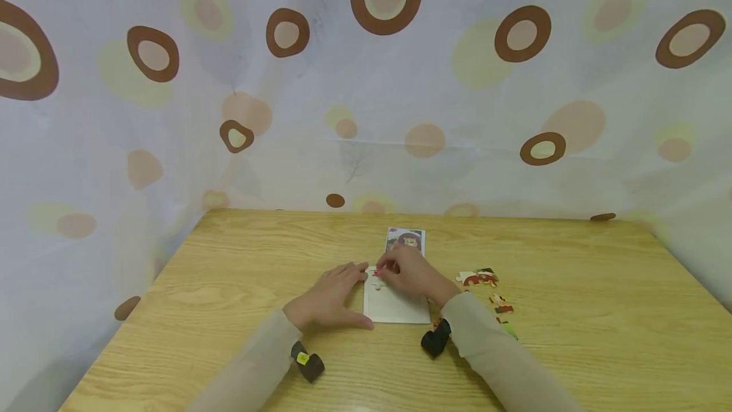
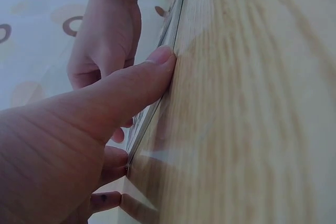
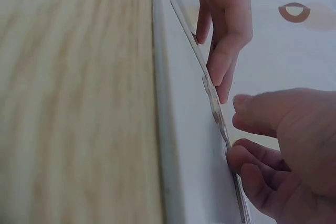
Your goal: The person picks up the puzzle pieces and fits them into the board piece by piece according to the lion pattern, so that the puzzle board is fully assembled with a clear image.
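Observation:
A pale puzzle board lies on the table, with a few joined puzzle pieces in its upper left corner, one showing red. My left hand rests along the board's left side, thumb near the lower corner and fingertips at the upper edge. Over the upper part of the board is my right hand, its fingertips touching the pieces. In the right wrist view, the thumb of the right hand stands apart from the bent fingers, and nothing shows between them.
Behind the board lies a picture card with a lion, partly covered by the right hand. Loose puzzle pieces lie to the right, several of them close to the right forearm. A patterned curtain hangs behind the wooden table.

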`<state>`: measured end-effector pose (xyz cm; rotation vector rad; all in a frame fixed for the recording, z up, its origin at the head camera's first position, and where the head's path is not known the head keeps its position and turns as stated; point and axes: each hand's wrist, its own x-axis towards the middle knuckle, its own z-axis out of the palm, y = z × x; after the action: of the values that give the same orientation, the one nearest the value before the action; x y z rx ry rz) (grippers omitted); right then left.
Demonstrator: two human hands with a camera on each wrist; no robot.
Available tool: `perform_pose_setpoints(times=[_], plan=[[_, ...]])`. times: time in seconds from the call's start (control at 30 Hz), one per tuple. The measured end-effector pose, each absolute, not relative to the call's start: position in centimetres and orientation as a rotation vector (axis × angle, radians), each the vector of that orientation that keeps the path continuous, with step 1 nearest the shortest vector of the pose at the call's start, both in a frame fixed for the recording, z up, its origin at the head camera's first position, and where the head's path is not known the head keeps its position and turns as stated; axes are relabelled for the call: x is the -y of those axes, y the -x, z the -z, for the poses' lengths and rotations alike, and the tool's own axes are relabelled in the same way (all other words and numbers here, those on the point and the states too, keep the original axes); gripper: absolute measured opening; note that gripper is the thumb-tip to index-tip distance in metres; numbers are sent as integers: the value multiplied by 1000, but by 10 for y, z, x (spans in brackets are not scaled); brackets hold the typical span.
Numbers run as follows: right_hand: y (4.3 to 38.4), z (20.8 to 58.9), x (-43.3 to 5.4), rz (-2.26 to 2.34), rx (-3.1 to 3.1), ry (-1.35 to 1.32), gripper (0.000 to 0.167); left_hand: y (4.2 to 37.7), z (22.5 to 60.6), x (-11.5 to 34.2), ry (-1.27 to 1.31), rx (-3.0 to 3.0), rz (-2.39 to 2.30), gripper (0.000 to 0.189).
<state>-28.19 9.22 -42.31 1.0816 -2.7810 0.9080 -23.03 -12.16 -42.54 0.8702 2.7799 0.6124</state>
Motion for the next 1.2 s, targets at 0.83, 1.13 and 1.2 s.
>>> perform_pose_setpoints(times=[0.83, 1.13, 1.2], plan=[[280, 425, -96, -909, 2822, -1131, 9, 232, 430, 121, -873, -2790, -673, 84], [281, 425, -97, -920, 2805, -1162, 8, 234, 432, 122, -895, -2793, -668, 84], [282, 424, -100, -963, 2809, -1171, 9, 234, 431, 122, -895, -2788, -680, 84]])
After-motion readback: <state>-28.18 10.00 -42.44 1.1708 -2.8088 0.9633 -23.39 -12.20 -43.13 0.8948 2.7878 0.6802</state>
